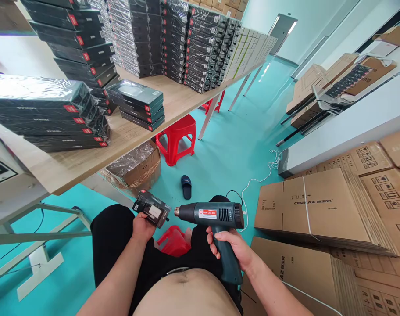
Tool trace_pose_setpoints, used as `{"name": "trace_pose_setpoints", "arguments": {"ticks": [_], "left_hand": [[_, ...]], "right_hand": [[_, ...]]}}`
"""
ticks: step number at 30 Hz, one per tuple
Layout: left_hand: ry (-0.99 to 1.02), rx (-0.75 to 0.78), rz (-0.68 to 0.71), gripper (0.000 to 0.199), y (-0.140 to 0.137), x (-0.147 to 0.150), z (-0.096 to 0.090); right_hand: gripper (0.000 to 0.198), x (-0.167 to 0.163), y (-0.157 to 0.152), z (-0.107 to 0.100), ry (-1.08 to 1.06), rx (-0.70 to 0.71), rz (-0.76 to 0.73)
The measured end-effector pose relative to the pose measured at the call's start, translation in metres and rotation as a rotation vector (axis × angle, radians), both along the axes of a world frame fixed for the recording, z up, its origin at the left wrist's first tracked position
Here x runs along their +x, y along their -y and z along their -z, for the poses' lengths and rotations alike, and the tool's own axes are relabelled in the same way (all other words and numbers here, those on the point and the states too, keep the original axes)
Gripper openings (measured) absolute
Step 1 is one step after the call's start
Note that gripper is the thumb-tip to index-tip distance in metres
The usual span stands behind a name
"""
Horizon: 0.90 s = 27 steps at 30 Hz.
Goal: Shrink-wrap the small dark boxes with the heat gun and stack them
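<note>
My right hand point(231, 245) is wrapped round the grip of a dark green heat gun point(196, 214) with a red and white label. Its metal nozzle points left, close to a small black box point(151, 208) but apart from it. That box is in my left hand point(143, 228), tilted over my lap, with a pale label on its upper face. Part of the left fingers is hidden beneath the box. Similar dark boxes point(139, 105) stand in a short stack at the table's edge, and several film-wrapped black boxes point(48, 116) lie to their left.
A wooden table point(88, 160) carries tall stacks of wrapped boxes point(200, 48). Below it are a red stool point(177, 138) and a carton point(142, 166). A slipper point(186, 187) lies on the floor. Flattened cartons point(312, 206) fill the right side, near a white cord point(257, 180).
</note>
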<state>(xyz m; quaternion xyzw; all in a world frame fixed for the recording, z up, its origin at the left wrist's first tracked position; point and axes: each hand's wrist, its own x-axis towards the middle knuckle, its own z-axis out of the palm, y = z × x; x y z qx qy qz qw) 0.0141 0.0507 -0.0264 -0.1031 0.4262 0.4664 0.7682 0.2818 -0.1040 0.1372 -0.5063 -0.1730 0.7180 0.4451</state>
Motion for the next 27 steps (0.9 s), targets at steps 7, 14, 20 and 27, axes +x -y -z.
{"name": "trace_pose_setpoints", "arguments": {"ticks": [7, 14, 20, 27], "left_hand": [[-0.046, 0.046, 0.012, 0.030, -0.001, 0.002, 0.001], [-0.064, 0.045, 0.012, 0.033, -0.001, 0.003, -0.001], [-0.050, 0.046, 0.011, 0.034, 0.001, 0.002, -0.004], [-0.060, 0.035, 0.083, 0.036, 0.002, 0.007, -0.010]], "right_hand": [[0.028, -0.005, -0.001, 0.002, 0.017, -0.007, -0.022], [0.028, -0.007, -0.003, 0.006, 0.030, 0.004, -0.107], [0.027, -0.002, -0.005, 0.010, 0.083, -0.007, -0.008], [0.028, 0.010, 0.002, 0.011, 0.017, -0.013, -0.036]]}}
